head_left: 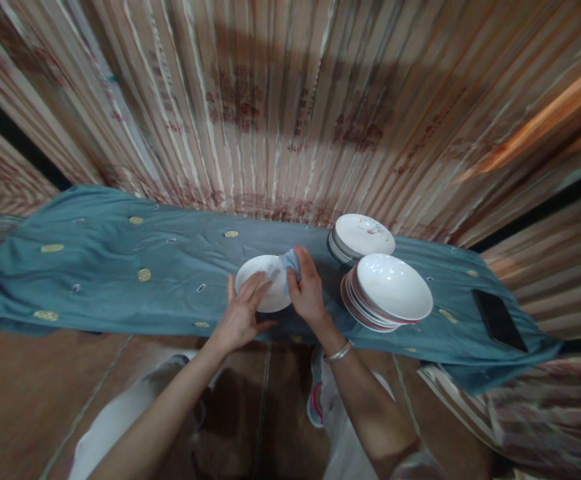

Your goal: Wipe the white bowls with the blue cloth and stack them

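A small white bowl or plate lies on the cloth-covered table in front of me. My left hand rests on its left side with fingers stretched and spread, some over the white surface, the thumb apart at the near side. My right hand is closed around a light blue cloth and presses it at the dish's right rim. Just right of that hand stands a stack of white bowls, several with red rims. Behind them is a stack of white plates, the top one with a floral print.
The table wears a teal cloth with yellow motifs. A dark phone-like slab lies at the right end. Pleated patterned curtains hang right behind the table. Dark poles slant at both sides.
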`<state>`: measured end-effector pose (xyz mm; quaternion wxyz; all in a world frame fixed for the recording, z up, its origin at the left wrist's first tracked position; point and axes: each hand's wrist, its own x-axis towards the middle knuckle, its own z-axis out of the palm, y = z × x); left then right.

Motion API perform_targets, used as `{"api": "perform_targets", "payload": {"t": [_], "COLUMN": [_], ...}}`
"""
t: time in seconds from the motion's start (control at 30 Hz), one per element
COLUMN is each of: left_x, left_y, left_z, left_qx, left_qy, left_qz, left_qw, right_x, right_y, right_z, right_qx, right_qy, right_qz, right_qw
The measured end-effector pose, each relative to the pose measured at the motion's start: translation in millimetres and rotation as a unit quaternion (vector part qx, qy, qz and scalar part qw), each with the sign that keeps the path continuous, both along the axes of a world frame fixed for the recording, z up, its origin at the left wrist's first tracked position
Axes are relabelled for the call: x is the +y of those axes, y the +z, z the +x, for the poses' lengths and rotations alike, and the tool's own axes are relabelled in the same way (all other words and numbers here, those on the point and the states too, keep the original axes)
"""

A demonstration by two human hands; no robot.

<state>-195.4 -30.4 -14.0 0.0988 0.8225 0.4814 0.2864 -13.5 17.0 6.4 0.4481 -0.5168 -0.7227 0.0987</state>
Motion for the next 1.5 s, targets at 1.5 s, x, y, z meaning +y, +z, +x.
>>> {"api": "perform_targets", "payload": {"t": [1.5], "left_x": [13.4], "left_y": [8.3], "left_z": [22.9], "left_qx": [-0.634], "left_qy": [0.123], "left_qz": [-0.369], "left_qw": [0.668], "right_x": [9.2], "right_y": [6.3], "right_z": [-27.0], "right_qx": [0.175], "right_qy": [0.193], "right_qz": [-0.219], "right_qw": [0.94]}}
